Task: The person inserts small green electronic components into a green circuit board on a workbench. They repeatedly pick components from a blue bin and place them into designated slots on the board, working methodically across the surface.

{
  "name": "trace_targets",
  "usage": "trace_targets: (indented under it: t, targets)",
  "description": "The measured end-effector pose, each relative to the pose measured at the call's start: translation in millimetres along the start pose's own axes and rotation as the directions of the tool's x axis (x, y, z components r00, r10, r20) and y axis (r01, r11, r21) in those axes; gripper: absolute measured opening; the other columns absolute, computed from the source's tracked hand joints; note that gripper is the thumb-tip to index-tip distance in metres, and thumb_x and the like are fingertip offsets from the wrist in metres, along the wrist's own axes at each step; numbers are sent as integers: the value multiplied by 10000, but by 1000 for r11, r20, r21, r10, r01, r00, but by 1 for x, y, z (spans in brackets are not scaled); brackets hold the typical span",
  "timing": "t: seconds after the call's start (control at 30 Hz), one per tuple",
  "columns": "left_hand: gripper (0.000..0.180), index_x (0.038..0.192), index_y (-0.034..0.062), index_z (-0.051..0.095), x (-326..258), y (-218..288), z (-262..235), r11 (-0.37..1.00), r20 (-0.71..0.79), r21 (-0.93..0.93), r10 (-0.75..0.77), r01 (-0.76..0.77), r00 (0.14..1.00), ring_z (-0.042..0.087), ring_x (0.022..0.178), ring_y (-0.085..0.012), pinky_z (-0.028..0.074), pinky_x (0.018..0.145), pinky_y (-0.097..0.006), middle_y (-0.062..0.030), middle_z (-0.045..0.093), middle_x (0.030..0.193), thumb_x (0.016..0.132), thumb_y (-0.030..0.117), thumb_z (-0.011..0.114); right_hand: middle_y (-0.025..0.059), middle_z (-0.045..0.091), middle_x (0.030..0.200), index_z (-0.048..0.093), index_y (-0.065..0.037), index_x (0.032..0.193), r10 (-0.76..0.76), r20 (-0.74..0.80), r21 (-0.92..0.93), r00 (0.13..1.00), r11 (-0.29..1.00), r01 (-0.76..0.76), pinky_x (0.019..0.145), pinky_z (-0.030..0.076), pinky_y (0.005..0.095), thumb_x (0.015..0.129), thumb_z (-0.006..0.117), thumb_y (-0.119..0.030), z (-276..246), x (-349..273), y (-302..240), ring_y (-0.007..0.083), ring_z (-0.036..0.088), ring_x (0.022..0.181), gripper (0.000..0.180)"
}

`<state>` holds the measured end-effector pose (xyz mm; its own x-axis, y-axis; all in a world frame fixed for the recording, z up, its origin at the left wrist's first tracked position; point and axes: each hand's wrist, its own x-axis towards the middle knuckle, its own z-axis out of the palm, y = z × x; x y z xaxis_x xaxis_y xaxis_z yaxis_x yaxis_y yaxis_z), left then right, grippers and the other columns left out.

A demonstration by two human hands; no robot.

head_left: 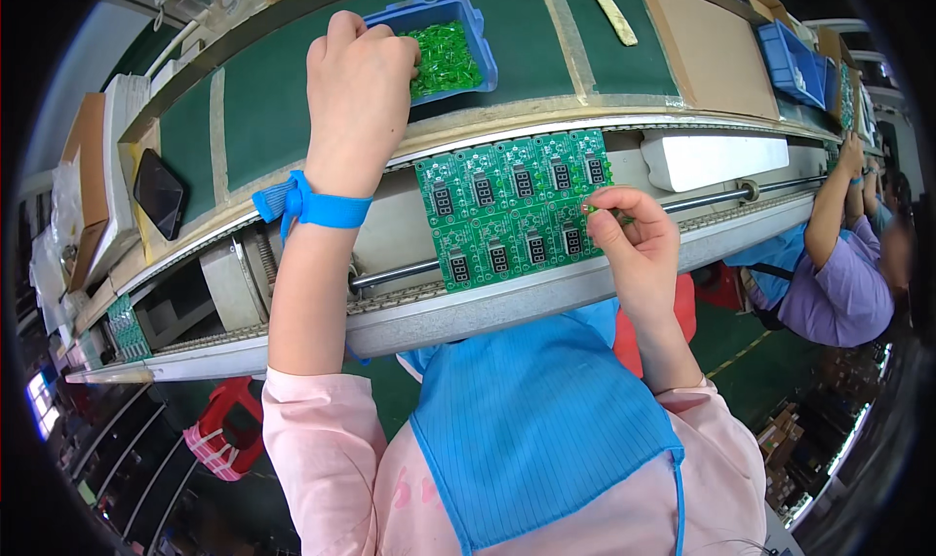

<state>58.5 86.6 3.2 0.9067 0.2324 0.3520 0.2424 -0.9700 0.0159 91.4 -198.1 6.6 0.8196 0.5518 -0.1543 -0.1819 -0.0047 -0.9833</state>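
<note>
One flat black rectangular phone [159,193] lies toward the far left of the workbench, and right of it a knotted blue fabric wrist strap [336,212] circles the left forearm. Beyond the strap, the left hand [359,93] reaches over the left side of a shallow blue plastic bin [481,39] heaped with small, shiny, translucent green parts [447,57]. Its fingers are curled and their tips hidden, so I cannot tell whether they grasp anything. The parts look hard, very light and slippery, apt to slide over one another; a fine thumb-and-finger pinch on the body should suit them, since any thin leads would probably bend.

Nearer the wearer, a flat green circuit-board panel [519,210] with two rows of dark rectangular digit displays [523,183] lies at the silvery metal rails [439,324]. It should handle as light and stiff but fragile if flexed, and is best held by opposite edges, clear of the displays.

At the panel's right edge, the right hand [639,244] pinches what appears to be a small green part [589,208] between thumb and index finger, its details too small to make out. Farther right sit a smooth white block [717,161] and a co-worker in a purple top [848,288].
</note>
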Motion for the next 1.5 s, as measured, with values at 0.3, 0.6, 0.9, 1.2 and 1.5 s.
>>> trace_targets:
  t: [0.3,0.6,0.9,1.2,1.5]
  targets:
    - [110,881,82,748,-1,-7,-1,997,-165,-76,3,-16,986,569,1012,-282,471,837,-418,-31,692,936,801,150,719,20,612,921,674,19,994,-126,16,-273,992,954,126,645,420,194,930,643,-12,-1,3,4,50,526,735,77]
    - [145,925,92,756,-3,-1,-2,996,-29,84,-5,7,1000,565,1053,-298,469,866,-430,-36,693,953,789,137,732,30,625,791,702,8,957,-159,-25,-486,987,865,127,555,394,219,921,665,-67,1,6,8,67,513,624,91]
    - [93,876,89,725,-4,-1,2,994,-17,110,5,-3,1000,555,1075,-298,447,870,-437,-43,682,941,819,159,702,138,677,780,716,17,897,-90,3,-769,996,637,60,539,466,332,883,685,-112,10,12,8,203,589,559,133]
    - [78,862,92,705,-5,1,3,993,-6,110,-32,33,999,546,1083,-289,438,877,-435,-42,680,951,824,159,695,170,691,790,728,10,876,-131,-5,-808,991,585,73,582,499,376,883,674,-119,22,16,11,277,648,620,140]
    - [75,832,45,678,-6,0,9,999,-178,37,10,-4,984,581,994,-282,452,812,-406,-81,685,836,767,60,643,160,683,796,712,-2,869,-195,18,-861,981,495,114,603,511,407,882,674,-115,26,13,16,316,653,645,120]
